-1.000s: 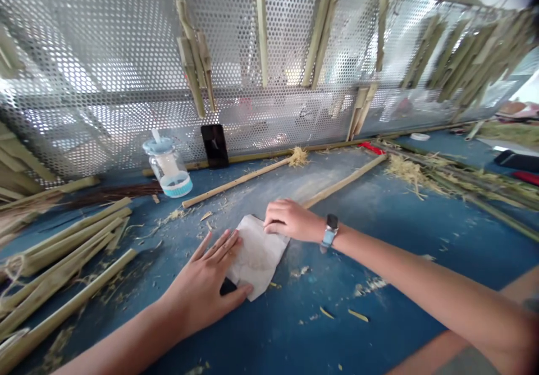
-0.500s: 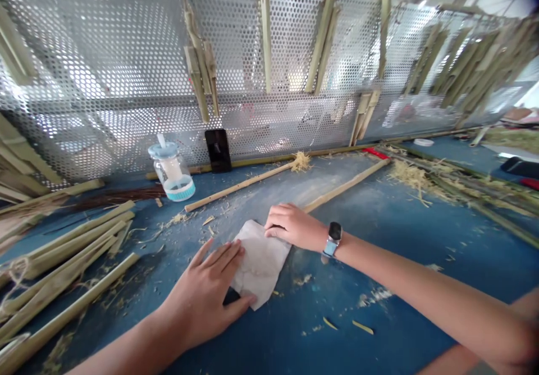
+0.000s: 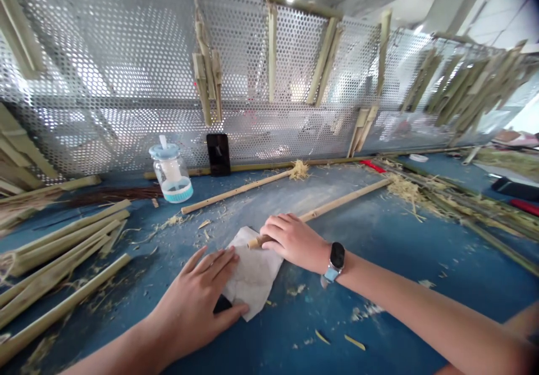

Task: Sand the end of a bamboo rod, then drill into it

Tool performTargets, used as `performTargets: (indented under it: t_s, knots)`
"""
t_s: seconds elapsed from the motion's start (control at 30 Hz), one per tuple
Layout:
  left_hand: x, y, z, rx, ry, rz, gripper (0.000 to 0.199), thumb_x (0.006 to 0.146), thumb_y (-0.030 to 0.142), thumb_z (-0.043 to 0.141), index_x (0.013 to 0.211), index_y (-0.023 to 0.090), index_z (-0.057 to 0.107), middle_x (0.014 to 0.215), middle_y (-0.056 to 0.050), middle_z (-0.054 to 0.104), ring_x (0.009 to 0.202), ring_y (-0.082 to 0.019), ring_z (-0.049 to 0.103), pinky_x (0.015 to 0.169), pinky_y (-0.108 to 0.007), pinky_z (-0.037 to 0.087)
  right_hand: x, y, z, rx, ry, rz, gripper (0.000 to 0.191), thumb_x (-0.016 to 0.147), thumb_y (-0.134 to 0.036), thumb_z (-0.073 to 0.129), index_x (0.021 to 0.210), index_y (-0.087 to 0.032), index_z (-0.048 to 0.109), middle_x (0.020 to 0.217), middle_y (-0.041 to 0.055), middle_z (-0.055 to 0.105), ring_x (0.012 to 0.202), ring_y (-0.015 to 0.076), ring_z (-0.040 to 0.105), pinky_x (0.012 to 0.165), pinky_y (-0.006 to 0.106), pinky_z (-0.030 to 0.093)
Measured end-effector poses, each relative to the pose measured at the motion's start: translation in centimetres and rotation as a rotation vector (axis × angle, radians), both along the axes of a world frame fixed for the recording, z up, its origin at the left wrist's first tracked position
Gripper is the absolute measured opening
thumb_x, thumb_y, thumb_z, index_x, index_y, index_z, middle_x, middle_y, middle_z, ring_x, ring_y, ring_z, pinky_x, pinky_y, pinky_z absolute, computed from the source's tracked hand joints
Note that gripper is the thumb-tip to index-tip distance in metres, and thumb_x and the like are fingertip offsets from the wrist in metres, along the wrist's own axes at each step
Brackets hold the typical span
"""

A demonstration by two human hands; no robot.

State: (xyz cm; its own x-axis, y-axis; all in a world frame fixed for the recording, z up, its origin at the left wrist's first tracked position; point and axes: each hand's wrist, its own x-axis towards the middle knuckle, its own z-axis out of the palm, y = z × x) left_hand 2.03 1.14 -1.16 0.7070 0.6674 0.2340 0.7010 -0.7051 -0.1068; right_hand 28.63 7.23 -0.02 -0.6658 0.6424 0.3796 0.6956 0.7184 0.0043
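My left hand (image 3: 206, 291) lies spread on a white sheet (image 3: 250, 277), which looks like paper or sandpaper seen from its back, on the blue table. Something dark shows partly between its thumb and palm. Wrapped around a thin bamboo stick (image 3: 337, 201) is my right hand (image 3: 290, 238), with a watch (image 3: 336, 255) on its wrist. The stick's near end pokes out past the fingers over the sheet. Its far end reaches back to a heap of shavings (image 3: 404, 188).
A lidded jar (image 3: 172, 175) and an upright black phone (image 3: 218, 155) stand at the back. Another bamboo stick (image 3: 240, 188) lies before them. Bundled bamboo pieces (image 3: 67, 246) are at left, long poles (image 3: 484, 226) at right. A perforated metal panel (image 3: 147, 55) rises behind, hung with bamboo strips.
The stick in my right hand has slid toward me, so its near end now shows over the sheet and its far end has left the red item. My left hand stays on the sheet.
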Motion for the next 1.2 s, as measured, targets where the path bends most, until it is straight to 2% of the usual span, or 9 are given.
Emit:
performTargets:
  t_s: [0.13, 0.37, 0.47, 0.63, 0.83, 0.9, 1.03, 1.1, 1.2]
  knots:
    - [-0.1, 0.0, -0.1, -0.005, -0.016, 0.008, 0.071, 0.091, 0.068, 0.043, 0.142, 0.019, 0.05, 0.145, -0.009, 0.05, 0.127, -0.032, 0.055, 0.11, -0.054, 0.037, -0.3, 0.4, -0.2, -0.102, 0.052, 0.075, 0.016, 0.089, -0.029, 0.066, 0.1, -0.018, 0.064, 0.097, 0.0033, 0.066, 0.093, 0.0188, 0.058, 0.086, 0.033, 0.043]
    - [0.1, -0.3, 0.1, -0.049, -0.062, 0.012, 0.067, 0.089, 0.068, 0.047, 0.137, 0.022, 0.056, 0.142, -0.009, 0.055, 0.124, -0.033, 0.057, 0.106, -0.055, 0.041, -4.1, -4.1, 0.0, -0.108, 0.061, 0.331, 0.014, 0.094, -0.026, 0.058, 0.088, -0.017, 0.066, 0.095, 0.0039, 0.064, 0.088, 0.0169, 0.055, 0.084, 0.031, 0.042]
    - [0.1, -0.4, 0.1, -0.048, -0.094, 0.009, 0.066, 0.089, 0.066, 0.048, 0.138, 0.022, 0.055, 0.142, -0.01, 0.055, 0.125, -0.034, 0.056, 0.108, -0.056, 0.038, -2.6, -2.6, 0.5, -0.143, 0.05, 0.28, 0.017, 0.094, -0.029, 0.059, 0.087, -0.018, 0.069, 0.091, 0.0026, 0.066, 0.086, 0.0169, 0.055, 0.082, 0.031, 0.04]
    - [0.2, -0.5, 0.1, -0.076, -0.094, 0.033, 0.069, 0.088, 0.064, 0.052, 0.141, 0.019, 0.052, 0.145, -0.01, 0.051, 0.129, -0.034, 0.052, 0.113, -0.056, 0.034, 1.0, 1.3, 1.1, -0.154, 0.032, 0.021, 0.014, 0.093, -0.026, 0.061, 0.09, -0.019, 0.073, 0.092, 0.0042, 0.066, 0.089, 0.0179, 0.056, 0.083, 0.034, 0.034]
    - [0.2, -0.3, 0.4, -0.127, -0.065, -0.003, 0.069, 0.09, 0.058, 0.052, 0.146, 0.018, 0.044, 0.15, -0.009, 0.043, 0.139, -0.032, 0.041, 0.116, -0.053, 0.031, -2.9, -2.3, 0.4, -0.018, -0.057, 0.32, 0.022, 0.097, -0.034, 0.054, 0.088, -0.018, 0.067, 0.093, 0.0025, 0.065, 0.09, 0.0174, 0.054, 0.084, 0.034, 0.031]
    - [0.2, -0.2, 0.4, -0.143, -0.042, -0.004, 0.069, 0.091, 0.056, 0.052, 0.148, 0.018, 0.041, 0.151, -0.01, 0.041, 0.138, -0.031, 0.042, 0.116, -0.052, 0.033, -3.0, -2.0, 0.4, 0.003, -0.082, 0.313, 0.021, 0.097, -0.035, 0.054, 0.09, -0.02, 0.067, 0.095, 0.0018, 0.065, 0.091, 0.0181, 0.053, 0.087, 0.036, 0.03]
    - [0.3, -0.1, 0.2, -0.139, -0.045, 0.0, 0.072, 0.09, 0.057, 0.053, 0.147, 0.015, 0.042, 0.15, -0.012, 0.039, 0.137, -0.032, 0.043, 0.116, -0.053, 0.032, 0.0, 1.0, 0.9, -0.025, -0.093, 0.091, 0.019, 0.096, -0.032, 0.056, 0.089, -0.021, 0.07, 0.094, 0.0026, 0.066, 0.087, 0.0185, 0.054, 0.088, 0.039, 0.029]
    - [0.2, -0.1, 0.1, -0.14, -0.051, 0.002, 0.073, 0.09, 0.058, 0.052, 0.148, 0.014, 0.041, 0.15, -0.013, 0.038, 0.137, -0.032, 0.042, 0.116, -0.053, 0.031, 0.6, 1.2, 1.1, -0.016, -0.117, 0.023, 0.02, 0.096, -0.029, 0.056, 0.088, -0.018, 0.069, 0.094, 0.0048, 0.066, 0.087, 0.019, 0.054, 0.087, 0.038, 0.03]
    - [0.0, -0.1, -0.2, -0.148, -0.068, -0.01, 0.073, 0.092, 0.058, 0.051, 0.15, 0.017, 0.037, 0.151, -0.011, 0.038, 0.137, -0.032, 0.042, 0.117, -0.054, 0.03, -1.1, -1.1, 1.2, 0.034, -0.147, 0.181, 0.023, 0.097, -0.031, 0.053, 0.086, -0.017, 0.066, 0.094, 0.0051, 0.065, 0.088, 0.0191, 0.054, 0.087, 0.038, 0.031]
